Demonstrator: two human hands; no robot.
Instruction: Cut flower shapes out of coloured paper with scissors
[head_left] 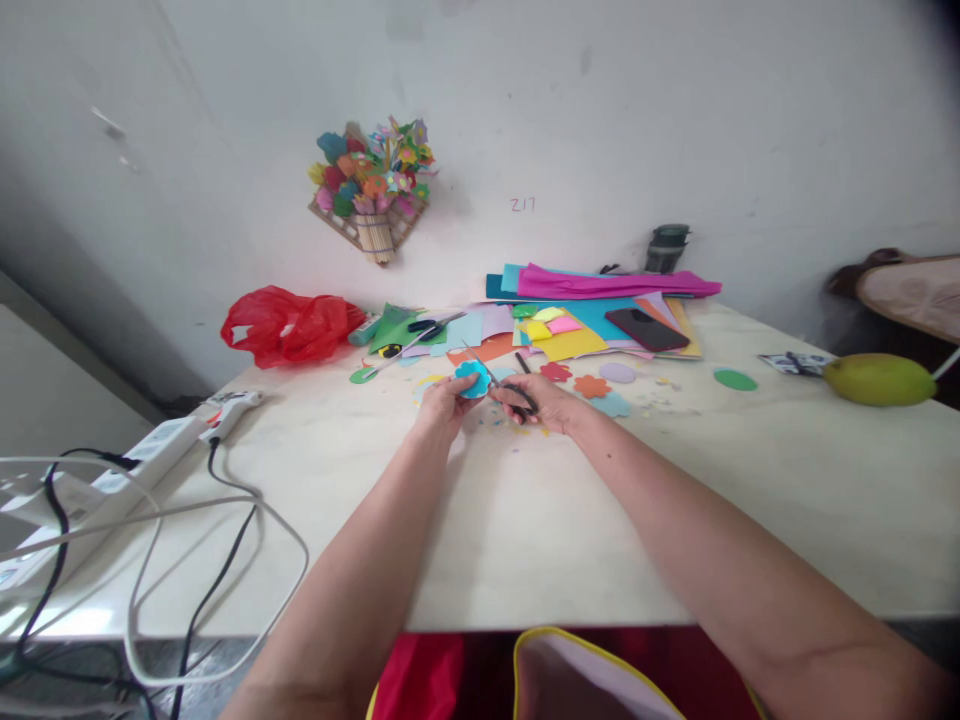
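Note:
Between the thumb and fingers of my left hand [444, 405] is a blue paper flower [472, 379] with a scalloped edge. My right hand [546, 402] has its fingers in the handles of a pair of black-handled scissors [523, 400]. The blades point up and left, close beside the flower's right edge; whether they touch it I cannot tell. Small paper scraps [517, 431] lie under and around both hands. Just right of the scissors are a red paper flower [556, 372], an orange paper flower [592, 386] and a lilac paper oval [617, 372].
Behind my hands lie coloured paper sheets [480, 328], a second pair of scissors [427, 328] and a phone [646, 329]. A red plastic bag [289, 325] sits back left. Cables and a power strip [161, 450] occupy the left side. A yellow-green oval object [879, 379] lies at right.

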